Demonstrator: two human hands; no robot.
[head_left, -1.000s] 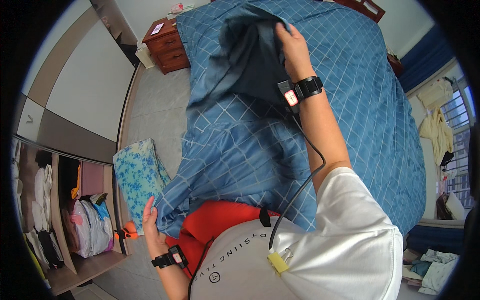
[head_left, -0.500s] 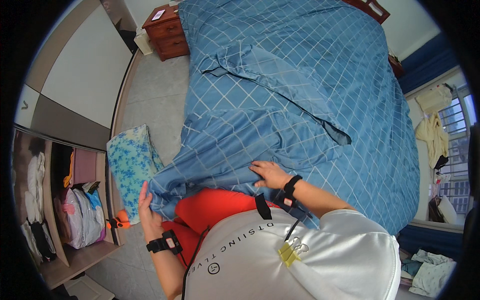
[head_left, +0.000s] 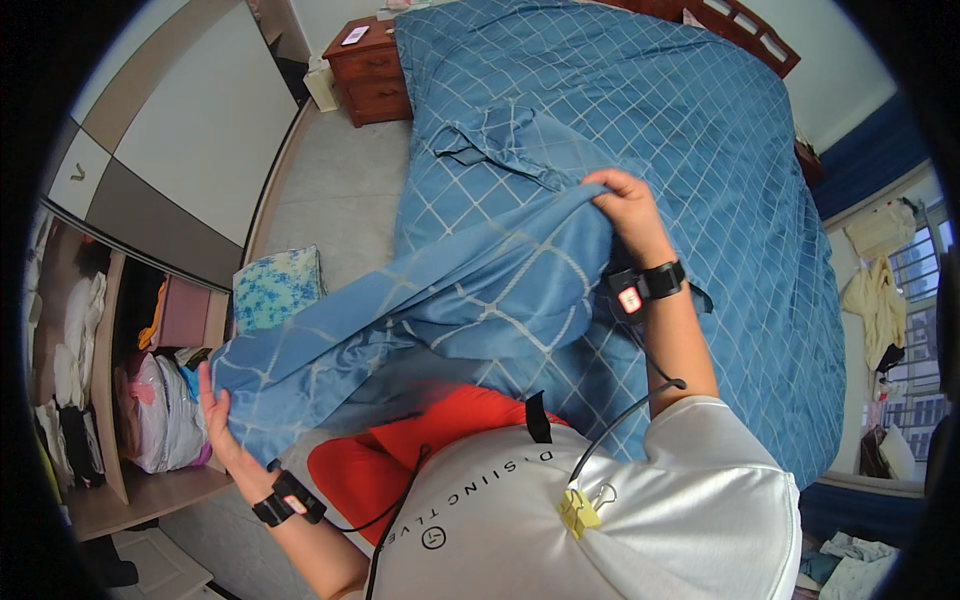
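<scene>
Okay, left hand (head_left: 215, 415) at 8 o'clock, fingers spread flat against the lower corner of the blue checked sheet (head_left: 440, 300), gripping its edge; a black wristband sits on that wrist. The sheet stretches up to 1 o'clock, lifted off the bed (head_left: 720, 200). Right hand (head_left: 625, 205) is closed, pinching a bunched fold of the sheet at its top. A patterned blue pillow (head_left: 275, 288) lies on the floor at 9 o'clock, wooden nightstand (head_left: 365, 70) at 11 o'clock.
</scene>
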